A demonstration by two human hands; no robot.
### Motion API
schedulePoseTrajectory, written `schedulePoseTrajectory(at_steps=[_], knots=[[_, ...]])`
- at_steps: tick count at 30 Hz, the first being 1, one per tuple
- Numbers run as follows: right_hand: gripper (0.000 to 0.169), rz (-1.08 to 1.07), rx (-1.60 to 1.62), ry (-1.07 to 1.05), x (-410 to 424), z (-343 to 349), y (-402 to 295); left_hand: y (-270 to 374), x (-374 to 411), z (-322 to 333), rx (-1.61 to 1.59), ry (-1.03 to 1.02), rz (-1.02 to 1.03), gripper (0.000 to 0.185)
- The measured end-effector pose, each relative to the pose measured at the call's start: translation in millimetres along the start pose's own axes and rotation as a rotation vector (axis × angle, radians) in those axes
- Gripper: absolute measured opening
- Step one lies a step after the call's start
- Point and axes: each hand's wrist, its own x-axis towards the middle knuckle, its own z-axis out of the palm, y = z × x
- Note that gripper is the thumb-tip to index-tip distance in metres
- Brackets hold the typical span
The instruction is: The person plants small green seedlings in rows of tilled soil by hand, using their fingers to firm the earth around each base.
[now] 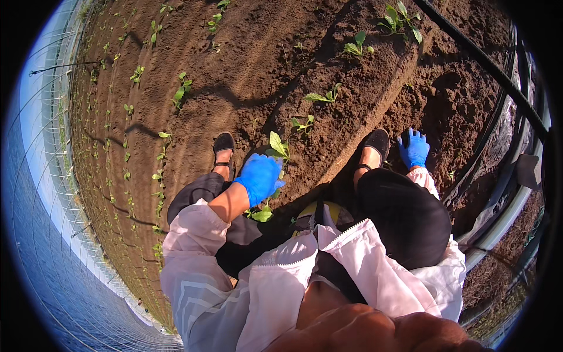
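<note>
My left hand (pixel 259 178), in a blue disposable glove, is low over a row of leafy seedlings between my feet. Its fingers point down and are partly hidden, so whether they grip anything does not show. One seedling (pixel 278 147) rises just beyond the fingertips, and a broad leaf (pixel 263 214) lies just below the wrist. My right hand (pixel 413 148), also gloved in blue, is at the soil outside my right shoe, its fingers slightly spread and nothing visible in them.
Seedlings (pixel 321 94) continue up the raised soil bed (pixel 352 114); more rows (pixel 160 180) run along the left. A dark bar (pixel 484 44) crosses the upper right. Plastic film and a pale pipe (pixel 506 229) line the right side. My black shoes (pixel 224 143) stand on the soil.
</note>
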Motion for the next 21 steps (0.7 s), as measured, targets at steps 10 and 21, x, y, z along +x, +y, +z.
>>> schedulePoseTrajectory(at_steps=[10,21], knots=[[0.062,-0.105,0.162,-0.107,2.8,7.8,1.0,52.3,-5.5,-108.0,0.115,0.061,0.121,0.062],[0.042,-0.205,0.438,-0.18,36.2,38.4,40.9,-50.6,74.7,-164.0,0.101,0.044,0.045,0.058]])
